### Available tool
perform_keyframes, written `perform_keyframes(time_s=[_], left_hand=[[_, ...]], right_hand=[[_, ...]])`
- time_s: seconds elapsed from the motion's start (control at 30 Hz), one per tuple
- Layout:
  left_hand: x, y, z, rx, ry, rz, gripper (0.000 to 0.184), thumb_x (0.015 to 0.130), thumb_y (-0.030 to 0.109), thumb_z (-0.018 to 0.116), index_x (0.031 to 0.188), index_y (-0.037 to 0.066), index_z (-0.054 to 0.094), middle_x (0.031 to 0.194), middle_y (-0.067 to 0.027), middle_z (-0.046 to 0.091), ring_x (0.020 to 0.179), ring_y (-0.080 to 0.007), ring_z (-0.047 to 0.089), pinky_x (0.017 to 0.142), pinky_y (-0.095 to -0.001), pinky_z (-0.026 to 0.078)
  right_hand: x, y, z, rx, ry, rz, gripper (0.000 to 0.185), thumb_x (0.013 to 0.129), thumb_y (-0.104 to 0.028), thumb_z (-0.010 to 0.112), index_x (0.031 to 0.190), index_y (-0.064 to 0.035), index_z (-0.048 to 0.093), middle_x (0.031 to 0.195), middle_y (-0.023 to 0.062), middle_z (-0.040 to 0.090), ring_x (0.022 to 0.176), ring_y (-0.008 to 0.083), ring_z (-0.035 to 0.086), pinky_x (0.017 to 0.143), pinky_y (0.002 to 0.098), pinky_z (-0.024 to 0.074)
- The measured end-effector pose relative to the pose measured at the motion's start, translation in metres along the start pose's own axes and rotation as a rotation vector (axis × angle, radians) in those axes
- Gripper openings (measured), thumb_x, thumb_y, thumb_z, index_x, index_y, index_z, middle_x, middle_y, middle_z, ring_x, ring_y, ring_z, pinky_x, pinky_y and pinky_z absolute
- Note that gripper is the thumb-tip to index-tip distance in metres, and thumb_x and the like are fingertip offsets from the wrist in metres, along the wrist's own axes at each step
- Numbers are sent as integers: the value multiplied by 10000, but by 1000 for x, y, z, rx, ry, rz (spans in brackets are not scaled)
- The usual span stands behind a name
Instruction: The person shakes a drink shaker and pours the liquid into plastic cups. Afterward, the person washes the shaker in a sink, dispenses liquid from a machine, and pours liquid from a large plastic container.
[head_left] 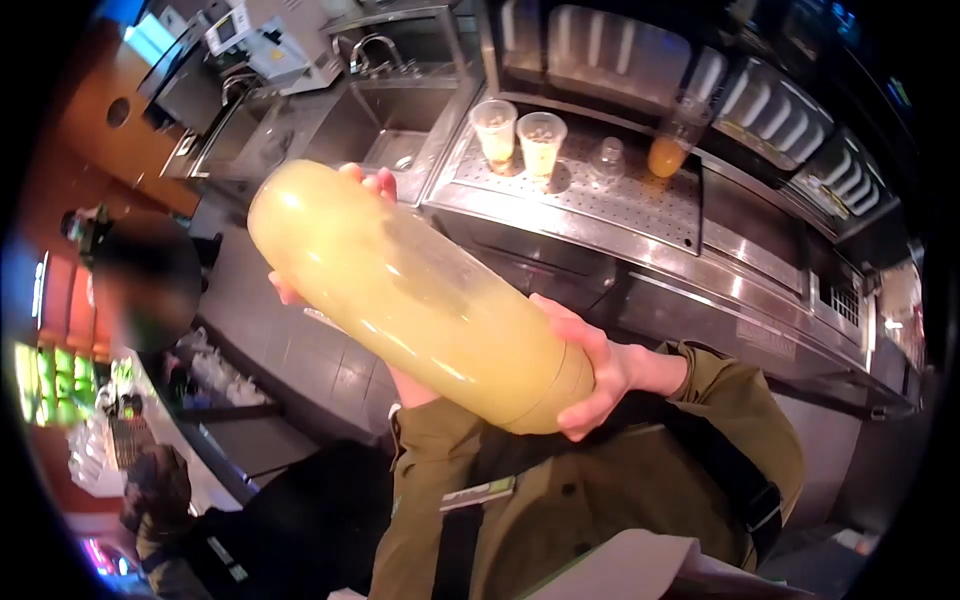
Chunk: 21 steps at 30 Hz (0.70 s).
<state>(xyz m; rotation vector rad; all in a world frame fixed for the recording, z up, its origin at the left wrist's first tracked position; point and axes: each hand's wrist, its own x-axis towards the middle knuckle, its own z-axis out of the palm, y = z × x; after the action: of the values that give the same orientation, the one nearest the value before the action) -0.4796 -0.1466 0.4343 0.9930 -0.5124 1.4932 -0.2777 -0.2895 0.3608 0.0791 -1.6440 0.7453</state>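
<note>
Held slantwise in front of my body is a large, clear shaker (420, 295) with cloudy yellow liquid inside. Its rounded end points to the upper left and its other end, with a thin seam around it, to the lower right. My left hand (376, 182) grips the rounded end from behind; only some fingertips show past the sides. My right hand (598, 372) is wrapped around the seamed end.
Beyond the shaker, two clear plastic cups (541, 148) with pale contents stand on a perforated metal drain tray (610, 215). A container of orange liquid (667, 156) is on the right. A steel sink (385, 125) lies at the back left; people stand at left.
</note>
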Motion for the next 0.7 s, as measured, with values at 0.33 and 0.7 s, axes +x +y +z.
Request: perform_keyframes(time_s=[0.33,0.7], left_hand=[[-12,-56,17,-293,63,-167,849,702,627,489,1214,-50,466,1149,-233,532,983,-379,545,1039,-465,321],[-17,-61,-10,282,671,-240,416,888,293,413,1122,-30,533,960,-163,606,836,-274,608,840,-381,506]], right_hand=[[-17,-29,10,-531,-24,-3,673,642,-37,640,1283,-115,450,1376,292,263,1289,457,243,1048,539,228],[18,-22,0,-174,266,318,746,626,-122,710,1305,-59,409,1364,177,342,1264,182,353,1019,365,334]])
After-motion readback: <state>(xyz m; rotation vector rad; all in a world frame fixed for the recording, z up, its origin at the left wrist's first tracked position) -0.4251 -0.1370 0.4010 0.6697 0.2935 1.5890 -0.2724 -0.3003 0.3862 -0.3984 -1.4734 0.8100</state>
